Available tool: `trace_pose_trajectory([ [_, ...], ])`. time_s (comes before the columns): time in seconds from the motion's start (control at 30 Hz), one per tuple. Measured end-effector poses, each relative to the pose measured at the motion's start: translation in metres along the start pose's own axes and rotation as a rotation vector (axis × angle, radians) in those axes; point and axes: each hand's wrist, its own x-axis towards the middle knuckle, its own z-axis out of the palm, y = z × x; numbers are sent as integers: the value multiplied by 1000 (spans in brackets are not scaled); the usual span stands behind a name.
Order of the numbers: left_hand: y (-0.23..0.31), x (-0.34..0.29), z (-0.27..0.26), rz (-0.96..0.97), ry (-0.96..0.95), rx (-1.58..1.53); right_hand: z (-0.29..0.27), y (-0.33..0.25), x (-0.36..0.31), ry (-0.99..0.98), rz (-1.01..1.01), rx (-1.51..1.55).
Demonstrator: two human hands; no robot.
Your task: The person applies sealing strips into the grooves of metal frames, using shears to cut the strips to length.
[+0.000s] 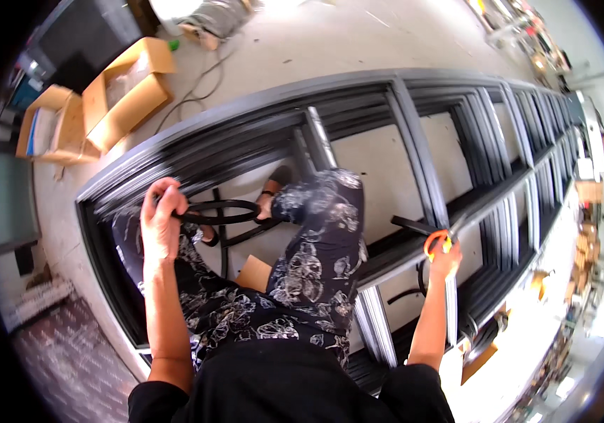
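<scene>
My left hand [160,220] is closed, its fingers pinching a black flexible strip [221,220] that hangs in a loop above my lap. Off to the right, my right hand [445,261] grips a pair of scissors [436,241] by the orange handles, blades pointing away from me. Beside the scissors a short black strip end [412,225] sticks out to the left; whether the blades touch it I cannot tell. I sit amid a stack of dark grey metal frames [415,151] with crossbars, with my legs inside one opening.
Two open cardboard boxes [148,106] [62,134] stand at the far left. A thin cable [200,95] lies on the floor near them. A patterned dark sheet [69,352] covers the floor at near left. Several cartons [587,243] line the right side.
</scene>
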Motion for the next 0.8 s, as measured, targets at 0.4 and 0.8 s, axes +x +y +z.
trace_pose_trajectory([
  [0.4, 64, -45, -27, 157, -102, -478, -187, -345, -232, -559, -1097, 982],
  [0.8, 103, -91, -124, 476, 13, -527, -164, -490, -316, -629, -1328, 1179],
])
